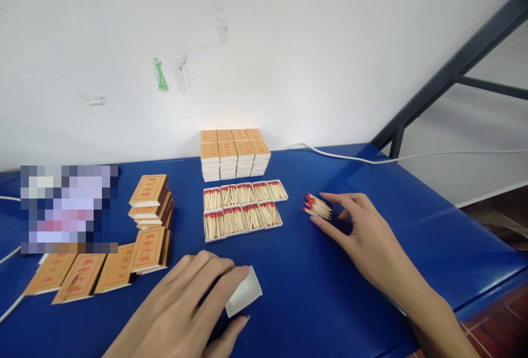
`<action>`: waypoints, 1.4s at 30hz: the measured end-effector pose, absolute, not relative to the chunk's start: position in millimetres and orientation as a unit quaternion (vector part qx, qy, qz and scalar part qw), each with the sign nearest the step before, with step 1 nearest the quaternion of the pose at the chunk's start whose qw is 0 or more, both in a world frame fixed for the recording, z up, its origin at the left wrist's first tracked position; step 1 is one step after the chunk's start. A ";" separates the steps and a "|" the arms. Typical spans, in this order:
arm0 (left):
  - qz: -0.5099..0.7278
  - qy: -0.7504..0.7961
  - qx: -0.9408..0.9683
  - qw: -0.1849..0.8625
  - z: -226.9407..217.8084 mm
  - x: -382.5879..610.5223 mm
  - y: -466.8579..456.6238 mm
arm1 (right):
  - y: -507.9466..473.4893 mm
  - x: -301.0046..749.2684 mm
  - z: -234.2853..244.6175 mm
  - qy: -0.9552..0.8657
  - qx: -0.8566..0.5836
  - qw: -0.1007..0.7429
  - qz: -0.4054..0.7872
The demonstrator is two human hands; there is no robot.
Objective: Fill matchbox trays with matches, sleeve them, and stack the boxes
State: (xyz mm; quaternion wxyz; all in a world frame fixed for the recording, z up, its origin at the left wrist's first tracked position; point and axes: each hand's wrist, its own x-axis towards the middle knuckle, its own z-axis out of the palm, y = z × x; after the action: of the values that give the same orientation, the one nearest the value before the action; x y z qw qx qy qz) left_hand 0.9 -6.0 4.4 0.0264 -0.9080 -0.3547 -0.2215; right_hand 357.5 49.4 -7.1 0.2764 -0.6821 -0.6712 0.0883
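My left hand (185,297) is curled over a small white matchbox tray (246,293) at the lower middle. Its index finger lies at the tray's far edge; the thumb is by the near edge, and other fingers hide the tray's left part. To the right, my right hand (361,226) has thumb and index finger on either side of a bundle of red-tipped matches (317,207). The bundle is low over or on the blue table; I cannot tell which. Between and beyond the hands, two rows of matchbox trays (243,218) hold matches, red heads facing away.
Closed orange matchboxes (235,152) are stacked by the white wall (289,61). Orange matchbox sleeves (148,248) lie and stack at left, near a pixelated object (68,209). A white cable (338,153) crosses the back of the blue table (313,303). A dark metal frame (454,75) slants at right.
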 end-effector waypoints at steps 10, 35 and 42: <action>-0.238 -0.358 -0.902 -0.026 4.0 -0.2 -10.5 | 62.5 354.0 -1.0 -0.679 -0.660 0.277 0.161; -0.254 -0.342 -0.905 -0.009 9.4 4.2 -5.2 | 18.2 328.9 12.2 -0.703 -0.638 0.300 0.096; -0.244 -0.342 -0.907 -0.011 9.7 6.0 -4.3 | 16.8 328.2 5.1 -0.718 -0.617 0.304 0.106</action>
State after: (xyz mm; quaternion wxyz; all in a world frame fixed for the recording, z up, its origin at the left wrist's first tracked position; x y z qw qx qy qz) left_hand 6.0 -4.3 9.7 -0.0107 -0.9073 -0.3424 -0.2439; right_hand 328.2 16.8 5.1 0.3044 -0.6167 -0.7182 0.1058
